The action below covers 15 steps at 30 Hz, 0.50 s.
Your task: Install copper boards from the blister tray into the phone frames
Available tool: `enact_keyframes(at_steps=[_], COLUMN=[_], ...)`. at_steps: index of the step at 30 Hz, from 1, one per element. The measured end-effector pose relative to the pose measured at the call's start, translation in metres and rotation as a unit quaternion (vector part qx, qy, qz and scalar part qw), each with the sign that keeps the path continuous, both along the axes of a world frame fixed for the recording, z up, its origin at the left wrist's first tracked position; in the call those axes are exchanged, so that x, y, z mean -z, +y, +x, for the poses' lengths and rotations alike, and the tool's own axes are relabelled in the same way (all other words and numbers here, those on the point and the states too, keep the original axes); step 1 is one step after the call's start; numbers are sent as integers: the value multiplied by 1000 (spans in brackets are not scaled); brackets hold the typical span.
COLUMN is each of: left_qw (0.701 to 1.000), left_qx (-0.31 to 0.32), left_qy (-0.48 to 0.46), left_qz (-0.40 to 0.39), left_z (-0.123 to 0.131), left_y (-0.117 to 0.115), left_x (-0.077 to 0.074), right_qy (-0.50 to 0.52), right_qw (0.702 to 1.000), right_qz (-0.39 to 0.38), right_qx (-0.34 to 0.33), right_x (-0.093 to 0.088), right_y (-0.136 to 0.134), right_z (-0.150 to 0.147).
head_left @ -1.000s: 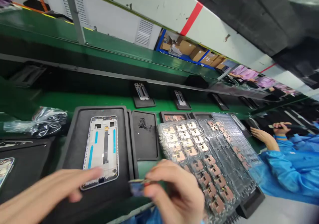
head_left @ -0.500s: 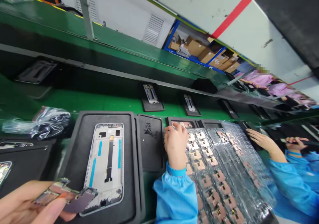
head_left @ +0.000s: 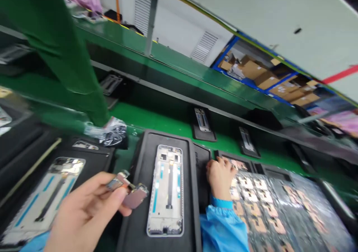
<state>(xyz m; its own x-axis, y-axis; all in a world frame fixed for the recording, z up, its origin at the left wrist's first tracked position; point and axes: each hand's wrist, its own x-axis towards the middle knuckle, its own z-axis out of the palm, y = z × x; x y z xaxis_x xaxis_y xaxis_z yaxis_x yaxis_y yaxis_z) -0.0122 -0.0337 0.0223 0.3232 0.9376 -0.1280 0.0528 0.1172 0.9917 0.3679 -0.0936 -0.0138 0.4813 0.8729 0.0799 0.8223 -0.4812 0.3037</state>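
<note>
My left hand (head_left: 86,211) pinches a phone circuit board (head_left: 135,196) between thumb and fingers. It hovers just left of a silver phone frame (head_left: 175,181), which lies in a black tray (head_left: 142,222) and carries blue strips and a dark flex cable. My right hand (head_left: 220,175), in a blue sleeve, has its fingers curled down at the left edge of a small black tray holding a pinkish circuit board (head_left: 237,165). Its fingertips are hidden, so what they grip cannot be seen. Clear plastic trays (head_left: 282,196) with rows of circuit boards lie to its right.
Another phone frame (head_left: 46,196) lies in a black tray at the left. A plastic bag (head_left: 113,130) sits behind it. Several phone frames in trays rest on the green line (head_left: 165,123) at the back. A green draped post (head_left: 72,58) stands at left.
My view has swung to the left, so the scene sits further right. The left hand has come up and forward with the circuit board. The right hand stays by the small black tray.
</note>
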Motion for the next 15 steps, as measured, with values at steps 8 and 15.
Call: enact_keyframes(at_steps=[8,15], left_qw=[992,997], left_qx=[-68,7], left_qy=[-37,-33], left_qz=[-104,-71], left_z=[19,27], left_y=[-4,-18], left_x=[-49,-51], right_qy=[8,238], right_qw=[997,926], right_qz=[80,232], right_qx=[-18,-179], right_x=[0,-93], right_y=[13,-33], right_z=[-6,-79])
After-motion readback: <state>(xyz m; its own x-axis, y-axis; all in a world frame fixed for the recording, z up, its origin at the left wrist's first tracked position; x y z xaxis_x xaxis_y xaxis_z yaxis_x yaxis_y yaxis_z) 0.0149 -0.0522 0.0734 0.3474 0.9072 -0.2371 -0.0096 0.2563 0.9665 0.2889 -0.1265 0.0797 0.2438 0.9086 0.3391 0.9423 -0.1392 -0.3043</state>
